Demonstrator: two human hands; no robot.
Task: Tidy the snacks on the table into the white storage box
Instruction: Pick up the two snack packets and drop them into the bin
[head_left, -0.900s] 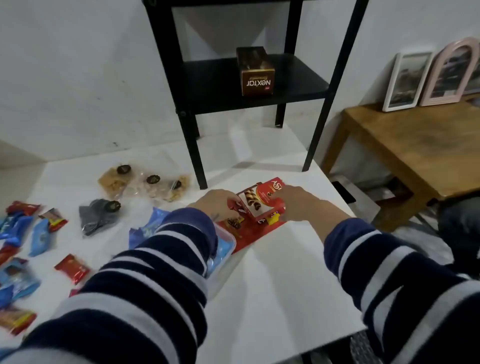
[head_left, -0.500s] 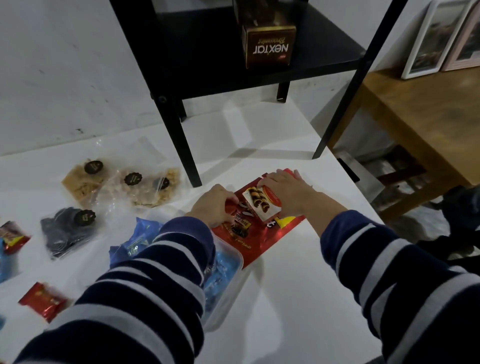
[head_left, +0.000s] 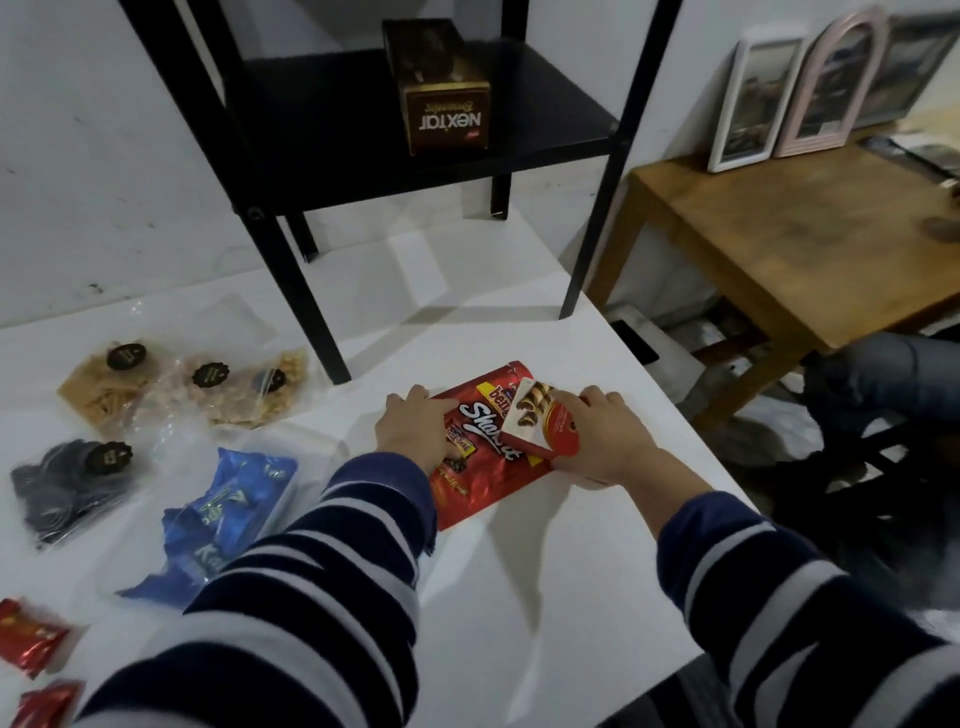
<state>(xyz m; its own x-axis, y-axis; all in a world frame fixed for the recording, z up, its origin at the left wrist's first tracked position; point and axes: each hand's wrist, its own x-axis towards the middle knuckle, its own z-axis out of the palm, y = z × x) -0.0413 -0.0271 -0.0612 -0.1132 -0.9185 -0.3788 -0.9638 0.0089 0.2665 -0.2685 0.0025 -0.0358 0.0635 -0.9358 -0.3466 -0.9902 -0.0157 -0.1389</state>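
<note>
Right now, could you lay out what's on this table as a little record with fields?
Left hand: pressing flat on the red snack bag
Right hand: grip on the small wafer-roll box, resting on the red bag
Blue packets: in the clear box, beside the left sleeve
Clear bags of snacks: far left of the white table
Brown carton: on the black shelf

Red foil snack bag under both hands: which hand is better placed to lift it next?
Left. The left hand lies flat on the red foil snack bag and carries nothing, while the right hand is already gripping the small red-and-white wafer-roll box resting on the bag.
</note>
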